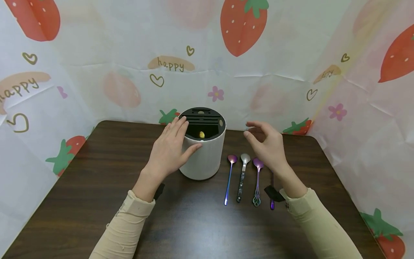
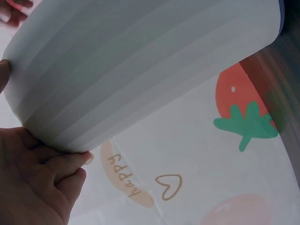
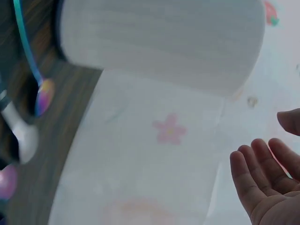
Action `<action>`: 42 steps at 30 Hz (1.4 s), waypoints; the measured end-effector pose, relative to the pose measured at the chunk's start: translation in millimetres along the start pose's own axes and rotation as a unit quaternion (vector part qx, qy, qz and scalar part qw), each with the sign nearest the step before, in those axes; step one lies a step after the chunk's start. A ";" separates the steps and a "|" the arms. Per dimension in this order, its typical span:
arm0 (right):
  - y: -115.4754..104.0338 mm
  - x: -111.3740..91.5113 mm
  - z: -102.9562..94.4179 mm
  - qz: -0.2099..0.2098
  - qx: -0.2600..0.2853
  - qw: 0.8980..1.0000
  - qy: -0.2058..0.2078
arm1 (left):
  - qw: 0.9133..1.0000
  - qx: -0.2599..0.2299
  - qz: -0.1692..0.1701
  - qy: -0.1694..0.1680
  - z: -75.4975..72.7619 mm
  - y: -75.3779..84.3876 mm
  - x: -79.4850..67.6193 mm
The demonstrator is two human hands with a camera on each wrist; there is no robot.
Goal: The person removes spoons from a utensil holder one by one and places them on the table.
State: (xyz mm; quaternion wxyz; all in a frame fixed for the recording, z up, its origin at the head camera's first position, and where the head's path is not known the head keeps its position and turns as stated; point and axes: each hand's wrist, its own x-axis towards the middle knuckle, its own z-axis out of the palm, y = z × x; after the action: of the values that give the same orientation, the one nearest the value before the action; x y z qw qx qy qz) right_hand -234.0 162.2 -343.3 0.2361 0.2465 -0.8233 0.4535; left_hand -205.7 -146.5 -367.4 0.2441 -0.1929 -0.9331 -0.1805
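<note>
A white ribbed cylindrical holder point(image 1: 207, 158) stands upright near the back of the table, its top fitted with a black slotted insert point(image 1: 203, 119). Inside the front compartment shows a small yellow oval point(image 1: 202, 134). My left hand point(image 1: 168, 149) rests on the holder's upper left side with fingers extended and thumb at the near rim. To the right of the holder, my right hand point(image 1: 268, 145) hangs above the table, fingers loosely bent and holding nothing. Beneath and beside it lie a rainbow-coloured spoon point(image 1: 232, 158), a silver spoon point(image 1: 245, 158) with dark patterned handle, and a purple spoon point(image 1: 258, 163) with openwork handle.
A purple handle end point(image 1: 272, 205) pokes out below the right wrist, the rest mostly hidden by a black wrist strap point(image 1: 274, 194). The dark wood table point(image 1: 81, 201) backs onto a white cloth point(image 1: 284, 43) printed with strawberries, which also hangs at both sides.
</note>
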 end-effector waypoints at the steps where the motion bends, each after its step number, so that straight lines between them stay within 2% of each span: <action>1: -3.5 2.2 3.6 -0.013 0.000 1.000 -0.003 | 1.000 0.000 0.001 0.000 0.2 -0.1 -0.1; 9: -25.3 17.7 28.4 -0.079 -0.006 0.996 -0.044 | 1.000 -0.002 0.001 0.000 -0.5 -0.1 -0.3; 16: -38.0 26.7 43.2 -0.138 -0.043 0.986 -0.086 | 1.000 0.000 0.002 -0.002 -1.8 1.0 0.0; 24: -45.2 32.6 55.8 -0.164 -0.072 0.975 -0.131 | 1.000 0.004 0.007 0.002 -1.6 1.7 0.0; 32: -52.4 39.5 66.0 -0.154 -0.106 0.967 -0.173 | 1.000 0.008 0.002 -0.006 -1.6 1.6 -0.4; 42: -65.2 61.8 70.9 -0.081 -0.133 0.948 -0.279 | 1.000 0.005 0.003 -0.002 -2.6 1.7 -1.4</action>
State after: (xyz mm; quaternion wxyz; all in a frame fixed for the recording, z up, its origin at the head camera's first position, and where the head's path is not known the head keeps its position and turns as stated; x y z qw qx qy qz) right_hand -252.7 58.7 -298.1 0.0635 0.3959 -0.8861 0.2325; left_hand -202.8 -146.5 -365.6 0.2436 -0.1947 -0.9339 -0.1749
